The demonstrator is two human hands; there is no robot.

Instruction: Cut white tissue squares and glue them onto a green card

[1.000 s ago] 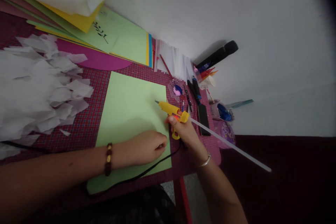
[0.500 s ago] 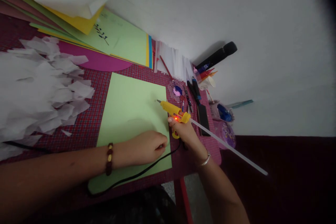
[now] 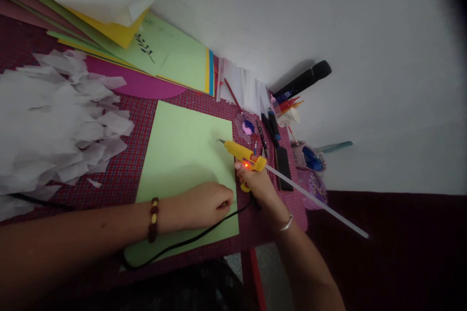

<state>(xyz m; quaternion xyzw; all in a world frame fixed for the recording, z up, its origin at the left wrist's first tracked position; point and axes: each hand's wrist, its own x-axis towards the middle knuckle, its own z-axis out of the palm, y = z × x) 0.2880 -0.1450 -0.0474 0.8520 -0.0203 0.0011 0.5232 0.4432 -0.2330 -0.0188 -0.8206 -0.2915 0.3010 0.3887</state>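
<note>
A yellow glue gun (image 3: pixel 242 151) is in my right hand (image 3: pixel 260 182), which is wrapped round its handle. Its red light glows, and a long clear glue stick (image 3: pixel 317 199) sticks out of its back. The nozzle points left, over the right part of a light green sheet of paper (image 3: pixel 186 141). My left hand (image 3: pixel 209 204) rests closed on the lower part of that sheet; its fingertips are hidden, so I cannot tell what is in it. The gun's black cord (image 3: pixel 193 239) runs across the sheet below my left hand.
A heap of torn white paper pieces (image 3: pixel 69 126) covers the left of the checked tablecloth (image 3: pixel 131 148). Coloured sheets (image 3: pixel 178 53) lie at the back. Along the right are white strips (image 3: pixel 241 85), a small paint dish (image 3: pixel 248 128) and a black phone-like slab (image 3: pixel 282 167).
The whole view has shifted slightly. Both hands and the glue gun keep nearly the same places over the green sheet.
</note>
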